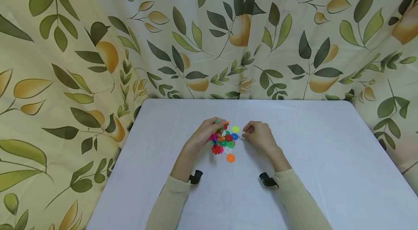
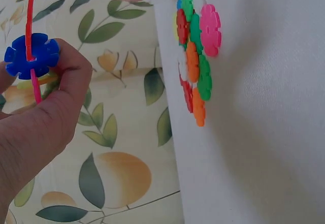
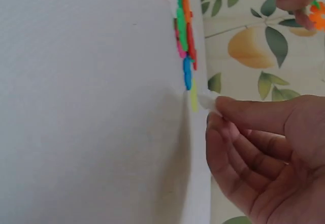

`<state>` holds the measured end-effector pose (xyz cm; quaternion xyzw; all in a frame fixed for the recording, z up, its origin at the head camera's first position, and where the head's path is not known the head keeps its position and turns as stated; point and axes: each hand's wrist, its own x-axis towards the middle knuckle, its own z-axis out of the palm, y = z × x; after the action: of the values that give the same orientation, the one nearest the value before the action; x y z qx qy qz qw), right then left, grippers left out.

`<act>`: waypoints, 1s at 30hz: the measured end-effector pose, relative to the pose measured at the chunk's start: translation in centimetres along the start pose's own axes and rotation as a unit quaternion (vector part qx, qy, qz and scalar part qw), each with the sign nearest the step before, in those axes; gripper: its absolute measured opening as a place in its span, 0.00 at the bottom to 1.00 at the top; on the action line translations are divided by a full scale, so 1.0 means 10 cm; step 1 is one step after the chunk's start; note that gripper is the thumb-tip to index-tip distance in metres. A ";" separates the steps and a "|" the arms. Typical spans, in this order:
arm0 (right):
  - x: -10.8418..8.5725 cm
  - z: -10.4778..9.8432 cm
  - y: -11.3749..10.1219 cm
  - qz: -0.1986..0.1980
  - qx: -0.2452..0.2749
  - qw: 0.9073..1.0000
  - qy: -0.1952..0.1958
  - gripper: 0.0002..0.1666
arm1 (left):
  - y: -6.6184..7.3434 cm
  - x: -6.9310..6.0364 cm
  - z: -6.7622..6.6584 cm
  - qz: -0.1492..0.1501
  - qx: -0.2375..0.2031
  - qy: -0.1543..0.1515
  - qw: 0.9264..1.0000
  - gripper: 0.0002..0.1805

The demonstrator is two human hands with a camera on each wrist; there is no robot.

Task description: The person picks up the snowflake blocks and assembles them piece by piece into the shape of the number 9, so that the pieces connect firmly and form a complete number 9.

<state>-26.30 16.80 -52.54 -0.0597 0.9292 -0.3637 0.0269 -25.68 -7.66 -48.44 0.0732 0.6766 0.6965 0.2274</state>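
Leafy, fruit-printed curtains (image 1: 183, 34) hang behind and beside a table covered in white (image 1: 326, 143). Near the middle of the head camera's frame, the left hand (image 1: 206, 134) grasps a small joined cluster, its fingers curled round it; the left wrist view shows a blue notched disc (image 2: 44, 54) there, with a red piece (image 2: 29, 23) slotted upright through it and a pink piece (image 2: 35, 84) below. Just right of centre, the right hand (image 1: 260, 135) pinches a whitish piece (image 3: 206, 101) between thumb and finger. Between the hands lies a pile of flower-shaped discs (image 1: 228, 138), a yellow disc (image 1: 235, 129) at its upper edge and an orange disc (image 1: 230, 158) lowest. Farther down the frame, black devices (image 1: 268, 179) sit by both wrists, beside pale sleeves (image 1: 298, 195).
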 end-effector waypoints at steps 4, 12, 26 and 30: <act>-0.02 -0.09 -0.07 0.000 0.075 0.997 0.025 0.10 | 0.00 0.00 -0.02 -0.001 0.004 0.001 1.000 0.21; -0.08 -0.24 -0.28 -0.001 0.268 0.963 0.021 0.19 | -0.03 0.02 -0.04 -0.003 0.022 -0.011 1.000 0.24; -0.16 -0.24 -0.47 -0.002 0.341 0.940 -0.006 0.19 | -0.06 0.04 -0.03 0.011 0.042 -0.027 0.999 0.17; -0.16 -0.25 -0.47 -0.007 0.339 0.941 -0.004 0.19 | -0.06 0.05 -0.03 0.013 0.043 -0.030 0.999 0.17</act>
<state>-24.50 15.29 -47.51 -0.0549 0.7501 -0.6574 0.0468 -26.09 -7.76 -49.15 0.1125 0.6981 0.6670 0.2349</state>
